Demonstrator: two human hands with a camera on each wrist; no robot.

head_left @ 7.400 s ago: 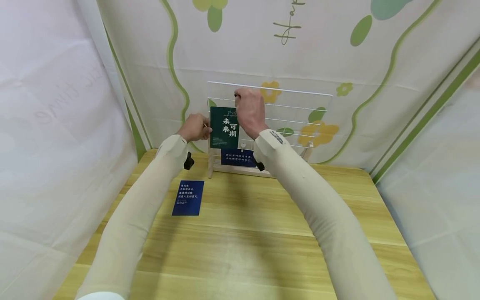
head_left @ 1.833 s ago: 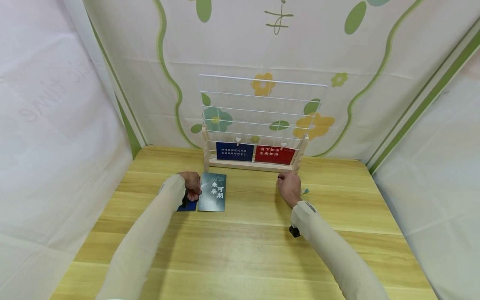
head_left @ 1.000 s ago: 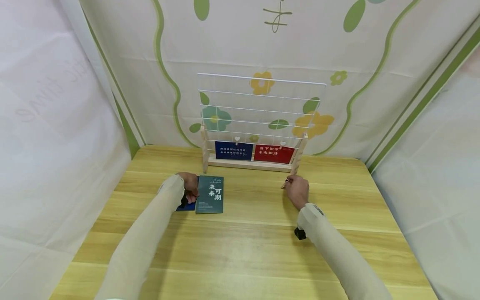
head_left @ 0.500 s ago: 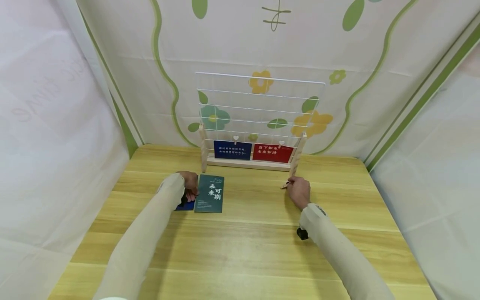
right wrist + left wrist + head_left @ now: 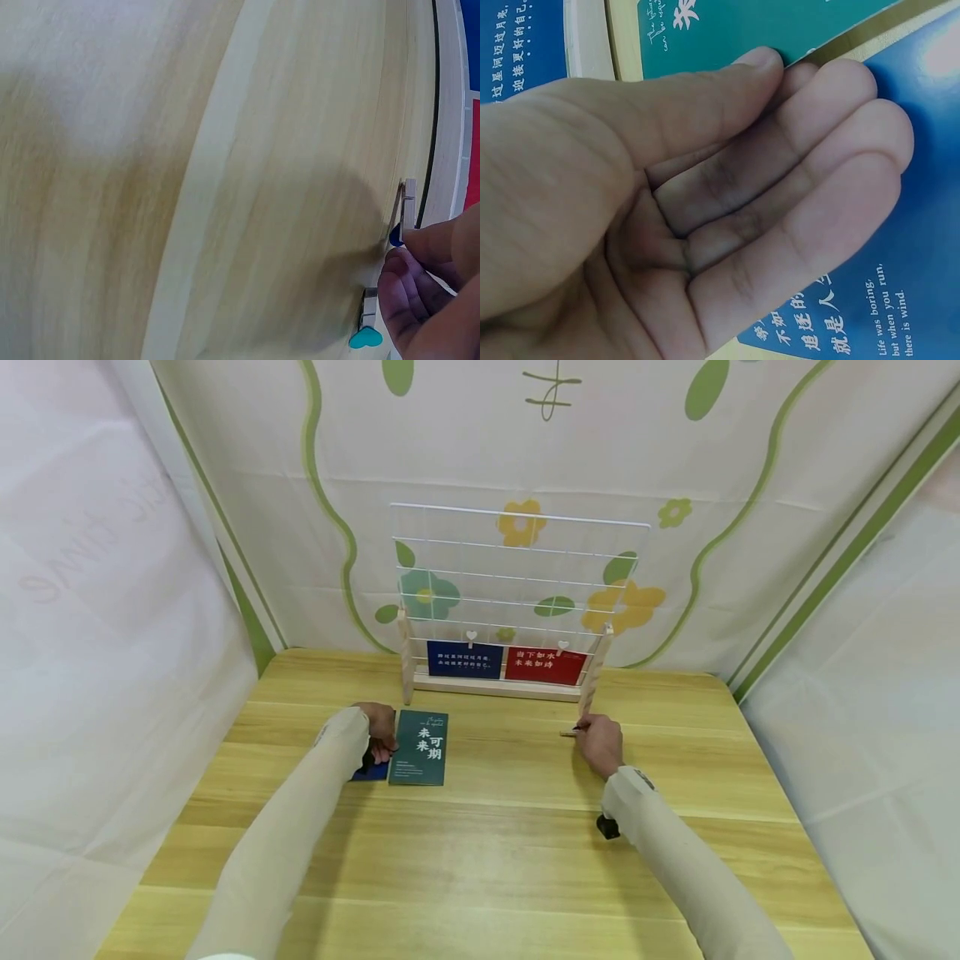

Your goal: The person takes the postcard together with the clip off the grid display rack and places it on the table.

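My left hand (image 5: 378,732) pinches the left edge of a green card (image 5: 418,748) with white lettering, between thumb and index finger. Below that hand lies a blue card (image 5: 922,202), partly covered by it in the head view. At the right, close over the table, my right hand (image 5: 600,745) pinches a small wooden clothespin (image 5: 408,201) with a dark blue heart on it. Another clothespin (image 5: 367,319), with a teal heart, lies beside the right fingers; the hand hides it in the head view.
Behind the hands stands a white wire grid (image 5: 525,547) in a wooden base (image 5: 498,687). Heart clothespins hold a blue card (image 5: 465,660) and a red card (image 5: 545,665) on its lowest part. A printed cloth wall (image 5: 450,468) rises behind the wooden table (image 5: 465,860).
The green card has come down from the grid, where both hands were, to the table beside the blue card. Lately the right hand has shifted slightly right, the clothespin turning in its fingers.
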